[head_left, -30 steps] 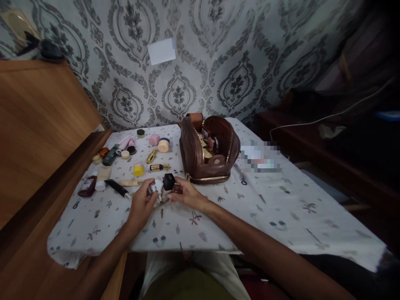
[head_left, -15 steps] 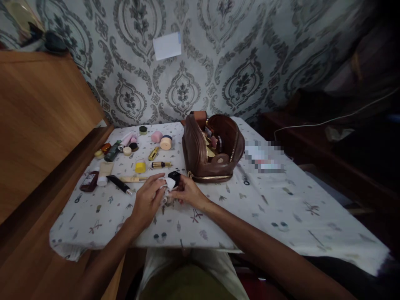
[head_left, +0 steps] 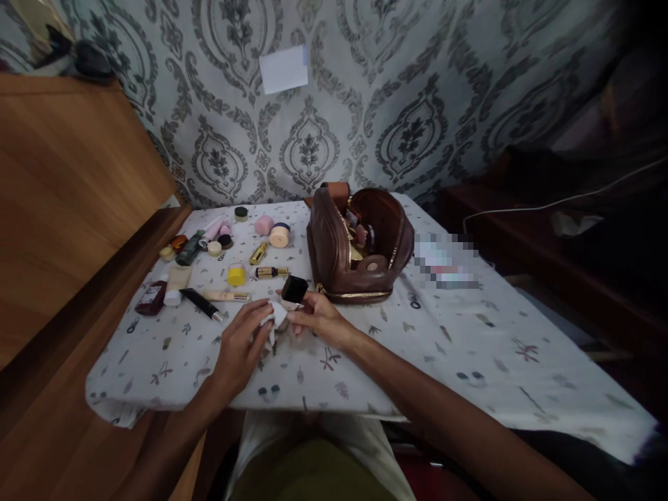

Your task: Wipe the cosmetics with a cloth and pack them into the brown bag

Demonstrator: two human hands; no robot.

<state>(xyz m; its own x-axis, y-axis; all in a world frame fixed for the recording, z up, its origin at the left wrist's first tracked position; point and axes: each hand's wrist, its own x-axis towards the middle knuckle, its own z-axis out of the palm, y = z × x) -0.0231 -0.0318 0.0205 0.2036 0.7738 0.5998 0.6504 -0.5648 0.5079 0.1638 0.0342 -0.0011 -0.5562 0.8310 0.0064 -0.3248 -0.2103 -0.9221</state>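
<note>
My left hand [head_left: 244, 335] is closed on a crumpled white wipe [head_left: 277, 316], low over the front of the table. Close beside it, my right hand [head_left: 321, 319] grips a small bottle with a square black cap [head_left: 295, 289]; most of its pale body is hidden by the fingers. The wipe meets the lower part of the bottle. Just behind my right hand stands an open brown leather bag [head_left: 334, 243] with small items inside. Left of my hands lie a black tube [head_left: 201, 304] and a slim beige tube with a gold cap [head_left: 224, 296].
Several cosmetics cover the table's left half, among them a yellow jar [head_left: 236, 275], a gold-capped dark bottle [head_left: 271, 272], a peach jar [head_left: 280, 236] and a dark red bottle [head_left: 151, 298]. A wooden panel [head_left: 78, 153] borders the left. A blurred-out item [head_left: 443, 263] lies right of the bag.
The black-capped bottle has tilted and turned in my right hand, showing more of its cap top. My left hand with the wipe has shifted slightly down. The view has moved a little.
</note>
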